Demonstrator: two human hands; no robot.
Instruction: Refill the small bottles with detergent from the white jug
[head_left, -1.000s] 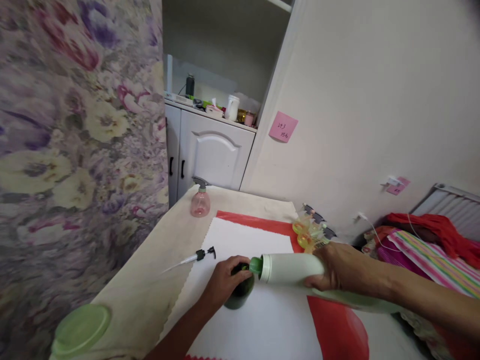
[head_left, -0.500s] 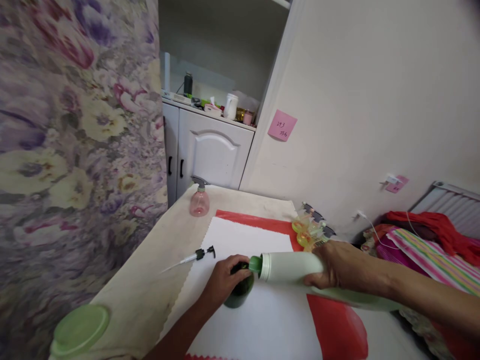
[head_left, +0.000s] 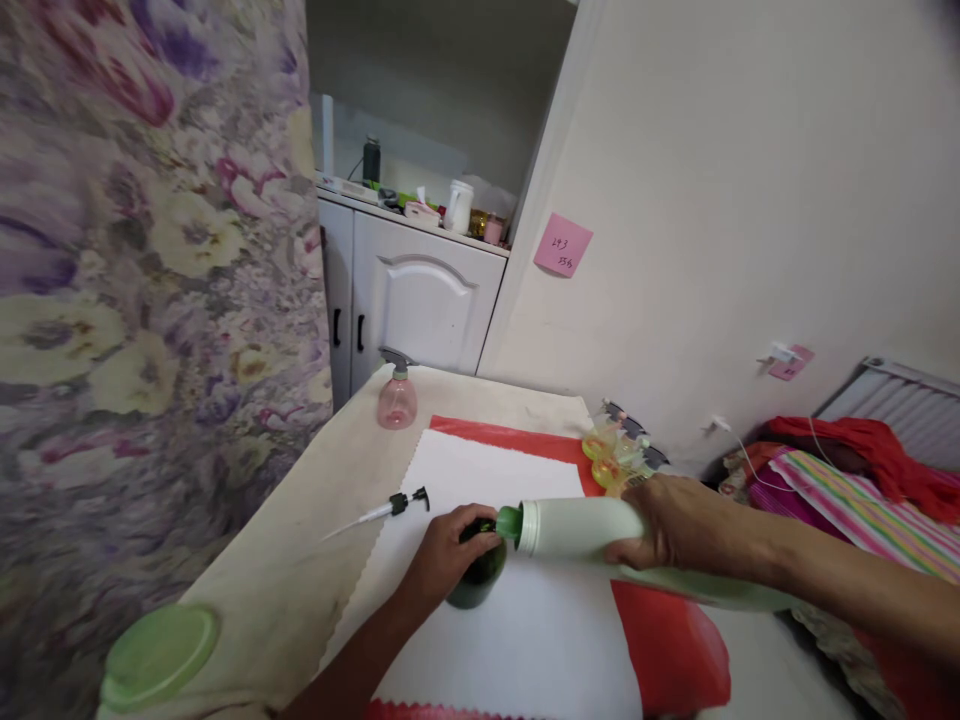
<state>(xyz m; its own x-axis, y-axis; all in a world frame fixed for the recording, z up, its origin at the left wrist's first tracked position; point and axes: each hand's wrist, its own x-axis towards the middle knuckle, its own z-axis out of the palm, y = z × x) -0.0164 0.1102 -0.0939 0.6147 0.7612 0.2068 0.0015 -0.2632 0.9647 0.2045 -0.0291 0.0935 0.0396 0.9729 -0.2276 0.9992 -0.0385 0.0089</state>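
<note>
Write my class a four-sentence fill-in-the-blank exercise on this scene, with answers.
1. The left hand holds the dark bottle, which stands on a ____-coloured sheet.
2. The right hand holds the large bottle, coloured pale ____.
3. The pump lies to the ____ of the dark bottle.
4. The spray bottle has a ____-tinted body.

Missing words: white; green; left; pink.

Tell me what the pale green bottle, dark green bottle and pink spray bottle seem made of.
Pale green bottle: probably matte plastic; ridged neck, soft sheen. Dark green bottle: plastic or glass; smooth dark side, can't tell. Pink spray bottle: likely translucent plastic; light shows through.
</note>
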